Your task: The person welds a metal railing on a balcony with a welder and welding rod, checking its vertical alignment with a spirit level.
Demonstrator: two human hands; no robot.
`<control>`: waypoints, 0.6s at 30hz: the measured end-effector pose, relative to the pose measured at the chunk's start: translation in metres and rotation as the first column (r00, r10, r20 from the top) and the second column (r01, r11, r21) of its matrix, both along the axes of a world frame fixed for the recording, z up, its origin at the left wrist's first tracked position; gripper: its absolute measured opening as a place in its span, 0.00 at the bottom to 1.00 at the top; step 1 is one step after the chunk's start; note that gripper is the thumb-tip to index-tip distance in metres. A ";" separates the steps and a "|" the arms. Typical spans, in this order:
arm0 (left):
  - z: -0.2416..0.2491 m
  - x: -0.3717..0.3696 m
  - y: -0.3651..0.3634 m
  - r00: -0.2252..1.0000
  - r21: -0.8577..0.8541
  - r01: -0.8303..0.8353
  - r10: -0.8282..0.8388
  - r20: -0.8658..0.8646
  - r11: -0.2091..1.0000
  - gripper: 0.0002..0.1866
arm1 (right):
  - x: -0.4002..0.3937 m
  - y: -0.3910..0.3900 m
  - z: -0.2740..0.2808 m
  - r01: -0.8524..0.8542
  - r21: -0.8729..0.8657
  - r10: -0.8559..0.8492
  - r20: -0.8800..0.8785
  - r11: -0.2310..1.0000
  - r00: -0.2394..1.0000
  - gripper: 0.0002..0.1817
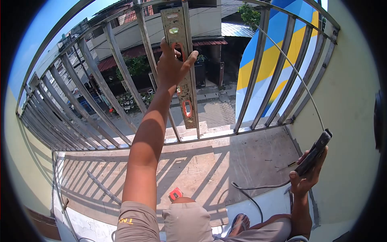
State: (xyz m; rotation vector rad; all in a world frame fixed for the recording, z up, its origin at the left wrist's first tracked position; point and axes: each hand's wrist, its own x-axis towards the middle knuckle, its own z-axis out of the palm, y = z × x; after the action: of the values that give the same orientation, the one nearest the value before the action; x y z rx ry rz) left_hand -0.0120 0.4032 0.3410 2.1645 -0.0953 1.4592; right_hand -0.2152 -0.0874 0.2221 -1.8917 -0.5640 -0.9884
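Observation:
A worn spirit level (186,94) with orange-rimmed slots stands upright against a vertical bar of the metal railing (141,36). My left hand (172,66) reaches forward and grips it at the upper slot, thumb out to the right and some fingertips hidden in the slot. On the right, my right hand (305,181) is closed around a black welding electrode holder (315,152). From its jaws a long thin welding rod (296,72) runs up and left, passing in front of the right-hand railing bars.
A red tape measure (175,194) lies on the plywood sheet (193,161) by my knee. A loose metal bar (104,187) is at left. The black cable (258,187) loops near my sandalled foot (240,223). Walls (346,161) flank the balcony; beyond the railing lies a street below.

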 end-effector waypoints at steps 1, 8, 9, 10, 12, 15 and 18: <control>0.000 0.002 -0.001 1.000 -0.008 -0.005 0.005 -0.003 1.000 0.52 | 0.000 -0.002 0.002 -0.005 -0.008 0.005 -0.003 1.000 1.000 0.68; -0.006 0.002 -0.003 0.989 -0.131 0.147 -0.144 0.032 0.980 0.51 | -0.006 -0.012 0.005 -0.010 0.096 0.017 -0.065 0.995 0.998 0.67; -0.007 0.002 -0.003 0.989 -0.129 0.145 -0.142 0.034 0.981 0.50 | -0.006 -0.012 0.004 -0.003 0.118 0.013 -0.077 0.993 0.997 0.67; -0.007 0.003 -0.003 0.992 -0.131 0.128 -0.125 0.025 0.983 0.50 | -0.006 -0.012 0.004 -0.005 0.113 0.015 -0.087 0.994 0.996 0.67; -0.009 0.002 -0.005 0.990 -0.146 0.138 -0.134 0.036 0.980 0.48 | -0.005 -0.011 0.005 -0.007 0.160 0.018 -0.071 0.987 0.997 0.67; -0.009 0.001 -0.006 0.988 -0.152 0.149 -0.142 0.056 0.977 0.46 | -0.005 -0.013 0.005 -0.024 0.149 0.035 -0.071 0.989 0.997 0.67; -0.010 0.002 -0.007 0.989 -0.150 0.143 -0.135 0.063 0.978 0.45 | -0.007 -0.012 0.007 -0.032 0.162 0.046 -0.080 0.986 0.996 0.66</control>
State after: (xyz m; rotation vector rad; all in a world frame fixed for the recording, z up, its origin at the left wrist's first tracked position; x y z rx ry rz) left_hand -0.0104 0.3958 0.3309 1.9560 -0.1450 1.3963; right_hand -0.2217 -0.0993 0.2289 -1.7633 -0.4566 -0.8980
